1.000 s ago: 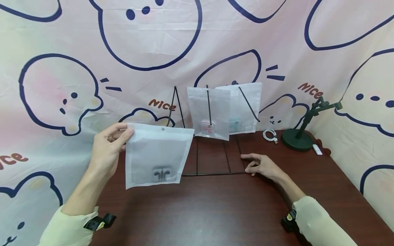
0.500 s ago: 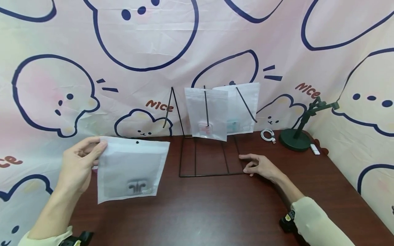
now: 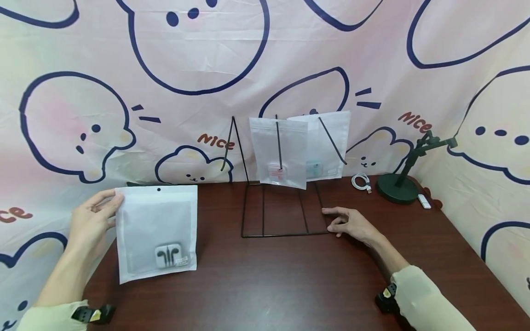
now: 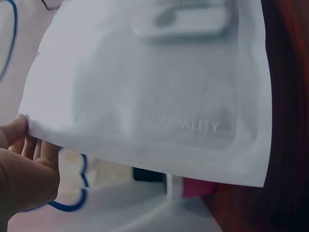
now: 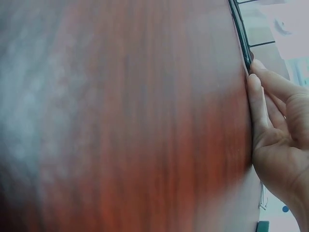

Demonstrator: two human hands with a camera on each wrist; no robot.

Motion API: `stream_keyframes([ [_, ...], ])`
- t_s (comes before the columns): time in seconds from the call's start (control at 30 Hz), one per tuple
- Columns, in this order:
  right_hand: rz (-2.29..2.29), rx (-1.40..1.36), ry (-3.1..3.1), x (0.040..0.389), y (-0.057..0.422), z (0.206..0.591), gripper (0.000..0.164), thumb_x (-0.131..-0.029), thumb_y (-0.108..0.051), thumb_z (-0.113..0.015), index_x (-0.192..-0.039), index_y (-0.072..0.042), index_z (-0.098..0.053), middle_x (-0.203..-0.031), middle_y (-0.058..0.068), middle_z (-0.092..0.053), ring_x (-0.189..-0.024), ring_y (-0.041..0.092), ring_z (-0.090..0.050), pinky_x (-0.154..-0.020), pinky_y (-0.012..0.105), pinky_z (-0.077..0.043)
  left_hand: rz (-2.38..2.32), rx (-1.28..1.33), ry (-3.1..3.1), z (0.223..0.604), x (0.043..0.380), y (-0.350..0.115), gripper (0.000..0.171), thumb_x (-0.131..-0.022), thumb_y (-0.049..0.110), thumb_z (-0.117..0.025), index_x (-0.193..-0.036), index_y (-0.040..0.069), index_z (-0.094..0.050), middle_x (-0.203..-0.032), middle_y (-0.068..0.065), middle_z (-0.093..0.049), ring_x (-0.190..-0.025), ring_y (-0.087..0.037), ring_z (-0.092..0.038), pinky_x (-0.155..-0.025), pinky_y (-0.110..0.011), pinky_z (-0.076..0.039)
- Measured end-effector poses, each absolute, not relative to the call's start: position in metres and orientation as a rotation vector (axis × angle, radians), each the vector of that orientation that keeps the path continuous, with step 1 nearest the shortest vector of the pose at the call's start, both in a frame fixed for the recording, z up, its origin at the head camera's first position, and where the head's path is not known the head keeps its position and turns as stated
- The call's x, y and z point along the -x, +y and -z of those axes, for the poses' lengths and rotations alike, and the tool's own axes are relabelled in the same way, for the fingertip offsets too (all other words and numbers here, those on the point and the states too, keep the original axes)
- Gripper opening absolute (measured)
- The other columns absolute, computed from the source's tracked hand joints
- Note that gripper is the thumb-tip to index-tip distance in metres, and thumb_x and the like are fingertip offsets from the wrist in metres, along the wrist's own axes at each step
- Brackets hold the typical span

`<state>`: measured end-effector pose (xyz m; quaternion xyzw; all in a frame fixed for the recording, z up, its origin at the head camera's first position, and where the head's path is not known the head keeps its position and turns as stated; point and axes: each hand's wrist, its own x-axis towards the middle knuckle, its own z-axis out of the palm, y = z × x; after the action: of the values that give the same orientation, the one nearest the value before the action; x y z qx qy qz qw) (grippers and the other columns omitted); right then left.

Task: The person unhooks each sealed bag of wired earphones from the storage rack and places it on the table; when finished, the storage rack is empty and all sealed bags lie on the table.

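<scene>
Over the left part of the table (image 3: 265, 280), a white pouch (image 3: 151, 230) hangs nearly upright, well apart from the wire rack (image 3: 285, 235), earphones (image 3: 168, 255) showing through it. My left hand (image 3: 92, 220) pinches its upper left corner; my right hand (image 3: 354, 225) grips the rack's near right corner. Two hung pouches (image 3: 265, 142) occupy prongs; the left prong (image 3: 227, 143) is bare. I judge this step as handling one pouch while bracing the rack; next calls for steadiness in both hands.
</scene>
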<state>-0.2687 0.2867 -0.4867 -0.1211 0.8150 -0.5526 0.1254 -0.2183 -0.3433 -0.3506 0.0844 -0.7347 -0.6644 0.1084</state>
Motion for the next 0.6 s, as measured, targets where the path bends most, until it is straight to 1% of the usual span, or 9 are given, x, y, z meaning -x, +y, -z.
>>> stream_keyframes([
  [0.13, 1.616, 0.361, 2.385, 0.27, 0.287, 0.488, 0.056, -0.085, -0.014, -0.076, -0.137, -0.011, -0.056, -0.137, 0.007, -0.057, -0.091, 0.022, -0.065, -0.066, 0.037, -0.057, 1.92, -0.355, -2.238, 0.372, 0.239, -0.353, 0.054, -0.088, 0.043, -0.067, -0.134, 0.017, -0.055, -0.107, 0.009, -0.059, -0.089, -0.006, -0.056, -0.063, -0.017, -0.049],
  [0.23, 1.614, 0.37, 2.385, 0.271, 0.286, 0.489, 0.056, -0.085, -0.014, -0.076, -0.137, -0.011, -0.056, -0.137, 0.007, -0.057, -0.091, 0.022, -0.065, -0.066, 0.038, -0.057, 1.788, -0.464, -2.392, 0.389, 0.255, -0.356, 0.063, -0.091, 0.052, -0.057, -0.144, 0.018, -0.047, -0.124, -0.002, -0.054, -0.097, -0.01, -0.054, -0.071, -0.021, -0.047],
  [0.3, 1.608, 0.36, 2.388, 0.271, 0.285, 0.49, 0.055, -0.085, -0.015, -0.076, -0.137, -0.012, -0.056, -0.136, 0.007, -0.058, -0.09, 0.022, -0.065, -0.066, 0.038, -0.058, 1.69, -0.504, -2.494, 0.399, 0.265, -0.356, 0.069, -0.094, 0.055, -0.049, -0.15, 0.015, -0.039, -0.138, -0.012, -0.047, -0.107, -0.019, -0.054, -0.081, -0.031, -0.05],
  [0.33, 1.606, 0.357, 2.39, 0.271, 0.285, 0.49, 0.055, -0.085, -0.015, -0.076, -0.137, -0.013, -0.057, -0.135, 0.006, -0.058, -0.09, 0.023, -0.065, -0.066, 0.039, -0.058, 1.673, -0.516, -2.519, 0.402, 0.27, -0.354, 0.07, -0.096, 0.054, -0.047, -0.151, 0.014, -0.036, -0.143, -0.017, -0.043, -0.113, -0.025, -0.053, -0.086, -0.038, -0.051],
  [0.4, 1.603, 0.353, 2.395, 0.27, 0.285, 0.49, 0.055, -0.085, -0.016, -0.076, -0.136, -0.013, -0.057, -0.135, 0.007, -0.059, -0.09, 0.024, -0.065, -0.066, 0.039, -0.058, 1.639, -0.499, -2.568, 0.407, 0.279, -0.352, 0.069, -0.099, 0.051, -0.043, -0.153, 0.01, -0.03, -0.151, -0.023, -0.034, -0.125, -0.036, -0.047, -0.096, -0.052, -0.046],
  [0.43, 1.603, 0.354, 2.399, 0.269, 0.285, 0.49, 0.055, -0.085, -0.017, -0.076, -0.137, -0.013, -0.057, -0.134, 0.007, -0.059, -0.089, 0.024, -0.065, -0.066, 0.039, -0.058, 1.616, -0.489, -2.589, 0.409, 0.283, -0.351, 0.068, -0.1, 0.05, -0.042, -0.153, 0.009, -0.03, -0.152, -0.024, -0.032, -0.129, -0.039, -0.043, -0.099, -0.056, -0.043],
  [0.5, 1.613, 0.356, 2.399, 0.269, 0.285, 0.489, 0.056, -0.085, -0.017, -0.076, -0.136, -0.012, -0.057, -0.135, 0.007, -0.058, -0.089, 0.023, -0.065, -0.066, 0.039, -0.058, 1.576, -0.483, -2.628, 0.411, 0.292, -0.348, 0.065, -0.102, 0.046, -0.042, -0.152, 0.007, -0.031, -0.151, -0.025, -0.033, -0.13, -0.041, -0.041, -0.101, -0.056, -0.042],
  [0.53, 1.619, 0.366, 2.396, 0.268, 0.284, 0.489, 0.056, -0.085, -0.017, -0.076, -0.137, -0.011, -0.056, -0.136, 0.008, -0.058, -0.089, 0.023, -0.065, -0.066, 0.04, -0.058, 1.561, -0.481, -2.644, 0.412, 0.296, -0.346, 0.063, -0.102, 0.044, -0.042, -0.151, 0.006, -0.032, -0.15, -0.026, -0.034, -0.129, -0.04, -0.042, -0.098, -0.054, -0.044],
  [0.6, 1.623, 0.389, 2.391, 0.268, 0.284, 0.489, 0.056, -0.086, -0.017, -0.075, -0.137, -0.009, -0.055, -0.137, 0.01, -0.057, -0.09, 0.023, -0.066, -0.066, 0.04, -0.058, 1.536, -0.503, -2.676, 0.414, 0.302, -0.345, 0.059, -0.102, 0.04, -0.043, -0.15, 0.006, -0.035, -0.148, -0.025, -0.038, -0.125, -0.037, -0.045, -0.087, -0.044, -0.049],
])
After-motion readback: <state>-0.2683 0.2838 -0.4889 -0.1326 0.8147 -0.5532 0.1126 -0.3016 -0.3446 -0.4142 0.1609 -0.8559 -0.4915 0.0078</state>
